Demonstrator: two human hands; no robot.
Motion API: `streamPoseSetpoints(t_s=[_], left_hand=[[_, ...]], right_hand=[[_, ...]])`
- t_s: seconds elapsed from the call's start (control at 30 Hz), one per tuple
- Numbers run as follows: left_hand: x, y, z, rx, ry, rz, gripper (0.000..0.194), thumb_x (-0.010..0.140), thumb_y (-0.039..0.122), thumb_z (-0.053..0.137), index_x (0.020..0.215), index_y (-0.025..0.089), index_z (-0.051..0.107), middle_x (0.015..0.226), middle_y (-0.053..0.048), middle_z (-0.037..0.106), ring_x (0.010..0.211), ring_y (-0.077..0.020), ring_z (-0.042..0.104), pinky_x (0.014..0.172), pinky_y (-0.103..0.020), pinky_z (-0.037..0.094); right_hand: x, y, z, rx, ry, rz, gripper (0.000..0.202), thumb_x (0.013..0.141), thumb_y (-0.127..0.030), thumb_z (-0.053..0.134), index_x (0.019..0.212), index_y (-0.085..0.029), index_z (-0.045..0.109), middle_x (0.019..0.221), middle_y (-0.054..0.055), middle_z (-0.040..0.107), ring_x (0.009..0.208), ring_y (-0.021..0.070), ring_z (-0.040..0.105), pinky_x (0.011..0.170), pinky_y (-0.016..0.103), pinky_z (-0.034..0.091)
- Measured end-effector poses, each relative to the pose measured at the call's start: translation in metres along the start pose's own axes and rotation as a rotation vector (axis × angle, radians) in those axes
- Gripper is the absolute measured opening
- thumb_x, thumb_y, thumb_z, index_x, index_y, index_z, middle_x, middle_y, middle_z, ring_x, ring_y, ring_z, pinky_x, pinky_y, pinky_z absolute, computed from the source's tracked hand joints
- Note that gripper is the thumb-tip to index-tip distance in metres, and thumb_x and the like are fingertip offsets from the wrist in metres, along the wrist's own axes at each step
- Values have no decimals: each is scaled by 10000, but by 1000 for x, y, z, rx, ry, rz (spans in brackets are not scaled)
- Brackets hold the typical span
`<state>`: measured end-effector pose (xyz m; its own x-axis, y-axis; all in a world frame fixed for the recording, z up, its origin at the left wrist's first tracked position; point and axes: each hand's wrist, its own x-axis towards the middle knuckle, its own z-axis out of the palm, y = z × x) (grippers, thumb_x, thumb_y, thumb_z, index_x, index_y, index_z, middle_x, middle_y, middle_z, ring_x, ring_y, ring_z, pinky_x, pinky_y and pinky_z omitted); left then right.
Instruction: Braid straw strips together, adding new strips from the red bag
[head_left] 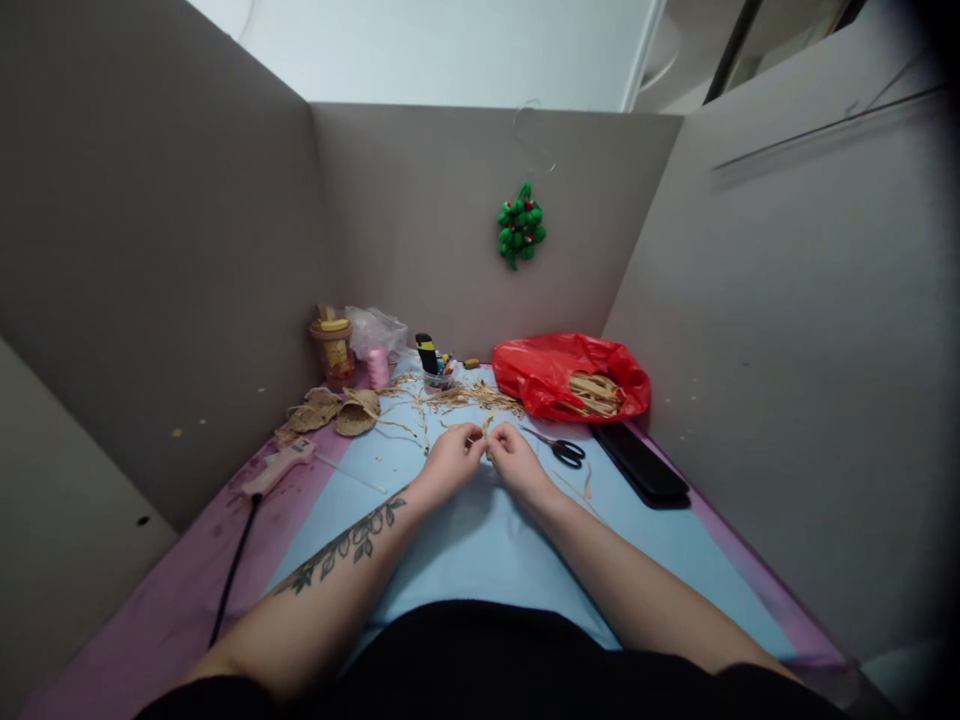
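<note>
Near the middle of the table, my left hand (456, 452) and my right hand (514, 455) meet fingertip to fingertip. Both pinch a small piece of dry tan husk (487, 425), whose tip sticks up between them; the rest of it is hidden by the fingers. Just beyond my hands lie loose husk strips (480, 396). Black-handled scissors (568, 453) rest to the right of my right hand. A red plastic bag (540, 375) behind them holds more dry husks (598, 394).
A pink glue gun (281, 468) with a black cord and woven tan pieces (358, 412) lie left. Behind stand a cup (334, 352), pink thread (377, 368) and a small tub (439, 378). A black case (641, 465) lies right. Grey panels (450, 220) enclose the table.
</note>
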<state>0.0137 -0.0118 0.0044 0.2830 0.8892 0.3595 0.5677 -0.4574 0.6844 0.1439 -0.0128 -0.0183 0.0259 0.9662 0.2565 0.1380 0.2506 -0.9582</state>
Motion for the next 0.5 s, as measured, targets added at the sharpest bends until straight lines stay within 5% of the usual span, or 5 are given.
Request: streamPoseSetpoints(t_s=[0.17, 0.5], left_hand=[[3, -1, 0, -165, -102, -77, 213, 775, 281, 451, 722, 137, 600, 652, -7, 590, 614, -114, 511, 587, -215, 384], [6, -7, 0, -152, -60, -93, 191, 711, 307, 535, 662, 130, 587, 606, 8, 544, 585, -101, 445, 540, -206, 325]], right_hand=[[-2, -4, 2, -4, -28, 8, 118, 704, -286, 490, 658, -205, 417, 526, -61, 442, 502, 105, 409, 489, 218, 313], [-1, -6, -2, -110, -28, -25, 83, 703, -254, 474, 654, -205, 427, 542, -51, 470, 536, 120, 444, 534, 238, 341]])
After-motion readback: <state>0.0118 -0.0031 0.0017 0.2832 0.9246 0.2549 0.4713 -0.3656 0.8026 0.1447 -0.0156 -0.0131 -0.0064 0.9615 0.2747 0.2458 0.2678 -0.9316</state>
